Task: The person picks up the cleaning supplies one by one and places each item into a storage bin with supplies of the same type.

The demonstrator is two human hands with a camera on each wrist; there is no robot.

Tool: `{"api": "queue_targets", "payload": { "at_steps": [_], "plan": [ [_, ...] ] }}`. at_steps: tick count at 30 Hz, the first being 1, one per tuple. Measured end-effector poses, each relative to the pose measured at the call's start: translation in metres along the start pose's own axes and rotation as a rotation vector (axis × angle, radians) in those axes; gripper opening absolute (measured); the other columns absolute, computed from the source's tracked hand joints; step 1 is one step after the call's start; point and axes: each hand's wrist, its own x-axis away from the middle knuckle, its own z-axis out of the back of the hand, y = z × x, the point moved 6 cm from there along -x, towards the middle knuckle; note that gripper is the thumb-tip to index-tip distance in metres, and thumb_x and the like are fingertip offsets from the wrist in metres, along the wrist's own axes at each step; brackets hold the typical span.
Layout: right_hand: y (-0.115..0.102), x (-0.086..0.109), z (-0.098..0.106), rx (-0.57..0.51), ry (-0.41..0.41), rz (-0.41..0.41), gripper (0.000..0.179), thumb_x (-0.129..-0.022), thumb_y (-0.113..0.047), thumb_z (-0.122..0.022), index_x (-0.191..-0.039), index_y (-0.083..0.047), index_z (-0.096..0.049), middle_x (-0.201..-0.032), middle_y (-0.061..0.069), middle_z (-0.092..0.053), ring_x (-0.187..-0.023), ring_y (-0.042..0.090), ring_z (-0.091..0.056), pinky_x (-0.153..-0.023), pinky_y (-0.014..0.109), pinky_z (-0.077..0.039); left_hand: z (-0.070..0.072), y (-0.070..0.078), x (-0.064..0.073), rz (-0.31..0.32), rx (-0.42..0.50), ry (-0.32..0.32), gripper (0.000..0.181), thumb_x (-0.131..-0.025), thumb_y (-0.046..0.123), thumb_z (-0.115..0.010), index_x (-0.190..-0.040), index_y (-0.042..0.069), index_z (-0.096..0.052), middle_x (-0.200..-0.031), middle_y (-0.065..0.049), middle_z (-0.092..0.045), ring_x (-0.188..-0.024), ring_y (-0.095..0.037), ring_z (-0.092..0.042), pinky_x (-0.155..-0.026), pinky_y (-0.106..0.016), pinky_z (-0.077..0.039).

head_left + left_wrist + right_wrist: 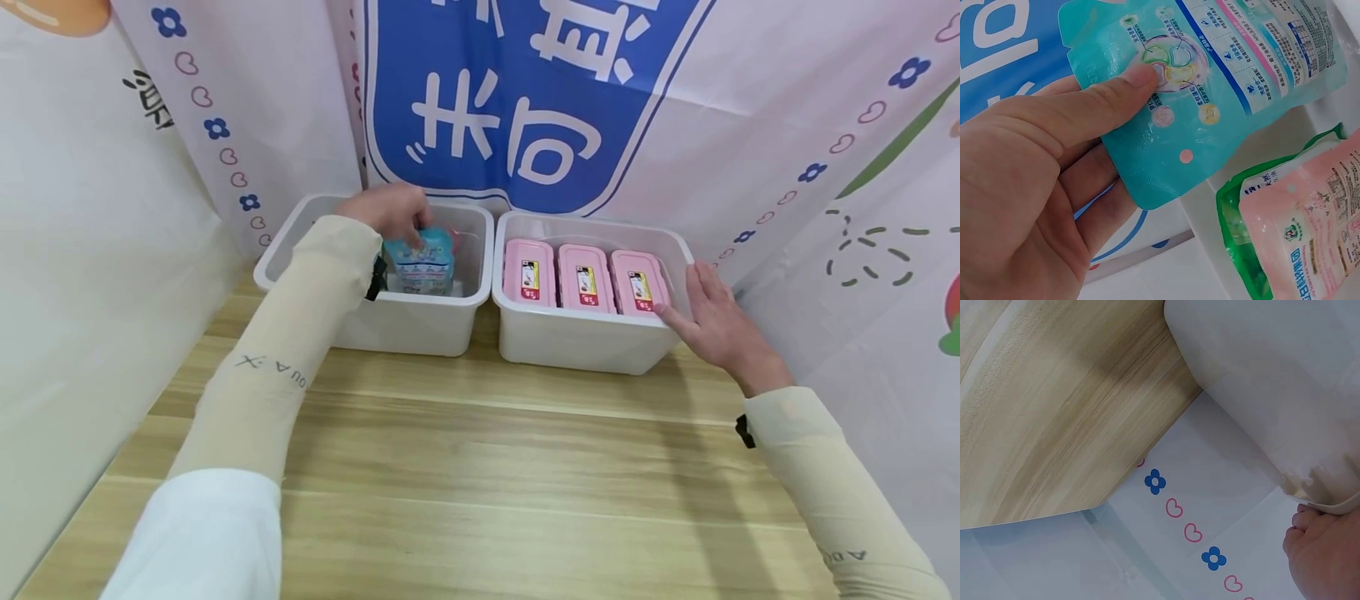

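My left hand point(390, 215) reaches into the left white plastic bin point(405, 333). It pinches the top of a teal refill pouch point(423, 267) between thumb and fingers. In the left wrist view the thumb point(1138, 78) presses on the pouch's printed face, with the fingers behind it. Beside it are a pink pouch point(1316, 225) and a green-edged pouch point(1235, 231). At the front right corner of the right white bin point(577, 346), my right hand point(712, 325) holds the rim; its fingers are partly hidden. Three pink lidded boxes point(585, 275) stand side by side in that bin.
Both bins stand side by side at the back of a wood-grain table point(480, 467). Behind them hangs a printed cloth point(637, 150) with a blue sign pattern. White printed sheets point(862, 275) close off the sides.
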Motion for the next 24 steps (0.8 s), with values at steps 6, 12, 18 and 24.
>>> {"api": "queue_targets", "payload": {
  "at_steps": [6, 12, 18, 24],
  "plan": [
    [0.001, -0.001, -0.001, 0.006, 0.005, -0.002, 0.1, -0.106, -0.068, -0.033, -0.166, -0.006, 0.019, -0.175, 0.015, 0.025, -0.164, 0.045, 0.013, -0.129, 0.072, -0.003, -0.006, -0.003, -0.002, -0.005, 0.0, -0.015, 0.031, -0.097, 0.004, -0.075, -0.128, 0.004, -0.076, -0.13, -0.019, -0.072, -0.11, -0.032, -0.065, -0.105, -0.05, -0.06],
    [0.001, -0.001, -0.001, -0.008, -0.002, -0.004, 0.1, -0.107, -0.067, -0.035, -0.166, -0.007, 0.019, -0.175, 0.014, 0.026, -0.164, 0.044, 0.015, -0.129, 0.073, -0.004, -0.012, -0.005, -0.003, 0.018, -0.006, -0.028, 0.032, -0.097, 0.005, -0.075, -0.13, 0.006, -0.075, -0.133, -0.018, -0.071, -0.113, -0.032, -0.063, -0.107, -0.05, -0.058],
    [0.002, 0.0, -0.001, -0.012, 0.001, -0.005, 0.1, -0.106, -0.068, -0.034, -0.166, -0.008, 0.019, -0.175, 0.013, 0.026, -0.164, 0.044, 0.015, -0.129, 0.073, -0.004, -0.016, -0.007, -0.003, 0.032, -0.019, -0.037, 0.031, -0.097, 0.007, -0.076, -0.127, 0.007, -0.076, -0.132, -0.017, -0.071, -0.113, -0.032, -0.063, -0.108, -0.051, -0.057],
    [0.002, 0.0, -0.001, -0.008, 0.009, -0.007, 0.101, -0.106, -0.069, -0.033, -0.166, -0.006, 0.018, -0.175, 0.014, 0.025, -0.164, 0.044, 0.014, -0.129, 0.073, -0.004, -0.02, -0.01, -0.006, 0.036, -0.015, -0.038, 0.033, -0.096, 0.006, -0.077, -0.129, 0.008, -0.075, -0.133, -0.017, -0.07, -0.116, -0.033, -0.061, -0.11, -0.053, -0.055]
  ]
}}
